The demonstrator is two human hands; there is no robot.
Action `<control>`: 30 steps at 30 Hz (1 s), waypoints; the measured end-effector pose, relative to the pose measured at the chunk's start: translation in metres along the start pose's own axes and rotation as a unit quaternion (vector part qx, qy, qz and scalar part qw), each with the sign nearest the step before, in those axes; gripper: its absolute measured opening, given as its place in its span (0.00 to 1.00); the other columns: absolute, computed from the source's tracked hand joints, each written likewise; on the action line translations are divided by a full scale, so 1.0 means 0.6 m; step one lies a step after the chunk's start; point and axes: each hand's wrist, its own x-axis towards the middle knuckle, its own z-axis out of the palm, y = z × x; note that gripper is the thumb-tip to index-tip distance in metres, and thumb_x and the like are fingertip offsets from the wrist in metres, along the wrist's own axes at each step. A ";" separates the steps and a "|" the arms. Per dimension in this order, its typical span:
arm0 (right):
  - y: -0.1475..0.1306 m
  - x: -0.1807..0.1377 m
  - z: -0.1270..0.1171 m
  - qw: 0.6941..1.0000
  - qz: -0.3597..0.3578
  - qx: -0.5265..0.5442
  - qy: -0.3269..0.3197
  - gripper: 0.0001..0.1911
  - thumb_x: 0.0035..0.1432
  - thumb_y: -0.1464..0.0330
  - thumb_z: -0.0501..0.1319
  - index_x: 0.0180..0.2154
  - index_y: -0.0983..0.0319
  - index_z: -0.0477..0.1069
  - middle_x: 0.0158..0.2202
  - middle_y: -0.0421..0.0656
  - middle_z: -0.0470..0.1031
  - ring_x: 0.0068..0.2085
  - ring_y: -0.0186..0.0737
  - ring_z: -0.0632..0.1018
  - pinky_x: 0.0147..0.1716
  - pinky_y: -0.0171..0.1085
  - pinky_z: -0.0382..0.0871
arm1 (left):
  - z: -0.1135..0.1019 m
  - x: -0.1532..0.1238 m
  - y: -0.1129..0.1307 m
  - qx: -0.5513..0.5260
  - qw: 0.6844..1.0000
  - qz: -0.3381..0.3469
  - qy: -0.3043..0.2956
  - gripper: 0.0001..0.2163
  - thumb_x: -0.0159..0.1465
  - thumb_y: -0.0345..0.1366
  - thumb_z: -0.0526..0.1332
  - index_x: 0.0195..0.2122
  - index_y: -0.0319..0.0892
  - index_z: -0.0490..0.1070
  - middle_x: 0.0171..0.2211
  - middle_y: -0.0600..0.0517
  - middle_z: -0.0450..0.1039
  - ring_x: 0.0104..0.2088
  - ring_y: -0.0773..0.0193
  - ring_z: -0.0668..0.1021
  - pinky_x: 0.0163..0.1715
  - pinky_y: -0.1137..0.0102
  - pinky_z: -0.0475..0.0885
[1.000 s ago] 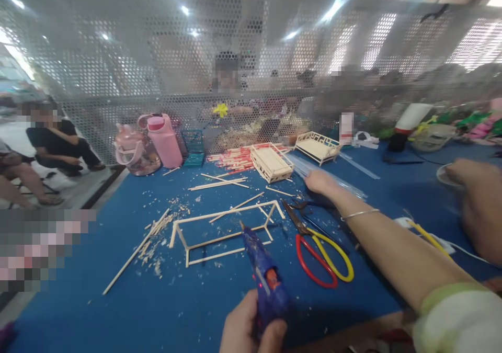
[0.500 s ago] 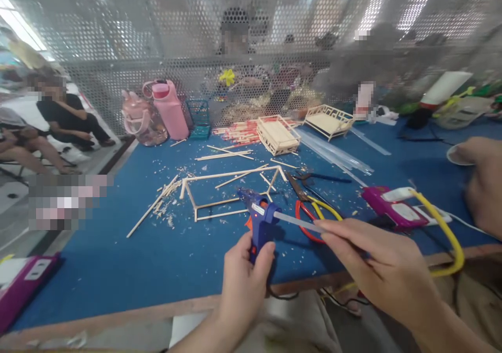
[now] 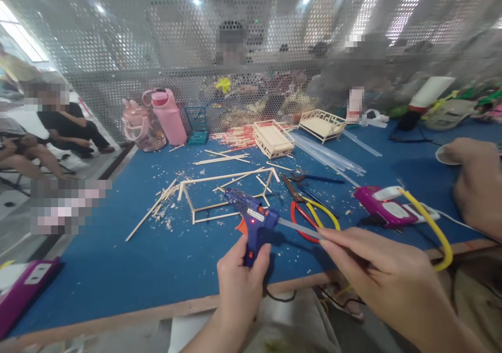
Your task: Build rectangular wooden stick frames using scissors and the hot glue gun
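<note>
My left hand (image 3: 240, 285) is closed round the handle of a blue glue gun (image 3: 253, 219), held just above the near edge of the blue table (image 3: 117, 259). My right hand (image 3: 376, 274) pinches a clear glue stick (image 3: 298, 229) whose far end sits in the back of the gun. Beyond the gun lies a rectangular frame of thin wooden sticks (image 3: 227, 193). Red and yellow handled scissors (image 3: 309, 212) lie right of the gun.
Loose sticks and wood chips (image 3: 164, 206) litter the table's left middle. Two small stick beds (image 3: 273, 138), clear glue sticks (image 3: 329, 157) and pink bottles (image 3: 169, 116) stand further back by a perforated screen. A purple glue gun (image 3: 386, 212) lies right. Another person's hand (image 3: 476, 185) rests at far right. People sit at left.
A second ago my right arm reached far across the table; it has come back with a clear glue stick, which has gone further into the rear of the glue gun.
</note>
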 end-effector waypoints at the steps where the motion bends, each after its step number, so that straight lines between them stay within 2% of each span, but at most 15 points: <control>1: -0.002 -0.002 -0.003 1.000 0.004 -0.003 -0.006 0.11 0.60 0.72 0.56 0.34 0.62 0.78 0.28 0.43 0.82 0.26 0.37 0.81 0.25 0.32 0.77 | 0.001 -0.001 -0.001 0.011 1.000 0.012 0.012 0.10 0.59 0.42 0.60 0.32 0.41 0.76 0.19 0.58 0.69 0.20 0.71 0.66 0.22 0.78 0.62; 5: 0.000 -0.010 -0.001 0.997 0.036 0.015 -0.059 0.13 0.62 0.70 0.54 0.35 0.61 0.78 0.32 0.43 0.83 0.29 0.40 0.82 0.28 0.34 0.78 | 0.004 -0.003 -0.003 0.040 0.997 0.045 0.048 0.08 0.59 0.40 0.61 0.31 0.41 0.76 0.18 0.58 0.67 0.19 0.72 0.66 0.21 0.78 0.62; 9: 0.012 -0.010 0.004 0.992 0.058 0.040 -0.105 0.15 0.63 0.69 0.52 0.36 0.60 0.78 0.33 0.43 0.83 0.30 0.40 0.83 0.28 0.34 0.78 | 0.001 -0.004 -0.003 0.062 0.995 0.056 0.044 0.08 0.59 0.39 0.61 0.33 0.41 0.77 0.18 0.58 0.67 0.19 0.72 0.66 0.20 0.78 0.63; 13: 0.012 -0.005 -0.002 0.982 0.075 0.081 -0.153 0.16 0.64 0.66 0.51 0.37 0.58 0.78 0.32 0.42 0.83 0.31 0.38 0.83 0.29 0.31 0.77 | 0.002 -0.008 0.000 0.066 0.995 0.039 0.057 0.08 0.58 0.39 0.61 0.34 0.41 0.77 0.20 0.57 0.70 0.21 0.70 0.69 0.24 0.77 0.66; 16: 0.007 -0.003 -0.006 0.978 0.085 0.089 -0.166 0.16 0.64 0.65 0.51 0.35 0.56 0.78 0.30 0.40 0.82 0.29 0.38 0.82 0.25 0.30 0.76 | 0.004 -0.008 0.000 0.073 0.995 0.031 0.067 0.08 0.59 0.39 0.61 0.36 0.42 0.77 0.21 0.56 0.72 0.21 0.70 0.70 0.26 0.77 0.68; 18: 0.004 -0.003 -0.006 0.984 0.078 0.072 -0.140 0.15 0.64 0.66 0.51 0.34 0.57 0.77 0.29 0.40 0.82 0.27 0.37 0.82 0.23 0.29 0.75 | 0.003 -0.008 -0.003 0.086 0.993 0.042 0.063 0.09 0.59 0.39 0.61 0.36 0.43 0.77 0.21 0.56 0.73 0.21 0.70 0.71 0.25 0.77 0.68; 23: -0.005 0.001 0.006 1.000 0.022 -0.014 -0.001 0.09 0.62 0.68 0.56 0.32 0.59 0.74 0.25 0.39 0.80 0.24 0.35 0.80 0.24 0.30 0.74 | -0.001 -0.008 -0.016 0.121 0.987 0.094 0.050 0.09 0.60 0.40 0.61 0.36 0.43 0.78 0.23 0.54 0.76 0.20 0.69 0.73 0.24 0.76 0.69; 27: -0.012 0.000 0.020 1.000 0.023 0.001 0.001 0.09 0.63 0.65 0.56 0.34 0.59 0.73 0.25 0.38 0.81 0.24 0.33 0.80 0.26 0.27 0.74 | 0.000 -0.009 -0.019 0.115 0.989 0.085 0.042 0.09 0.60 0.40 0.61 0.37 0.43 0.78 0.26 0.53 0.78 0.23 0.67 0.75 0.26 0.76 0.70; 30: 0.000 -0.043 0.013 0.996 0.079 0.040 -0.022 0.09 0.63 0.64 0.56 0.40 0.57 0.74 0.30 0.39 0.82 0.26 0.34 0.81 0.26 0.28 0.75 | -0.002 -0.004 -0.011 0.089 0.994 0.050 0.030 0.10 0.59 0.40 0.61 0.36 0.42 0.78 0.23 0.54 0.76 0.21 0.68 0.73 0.25 0.76 0.69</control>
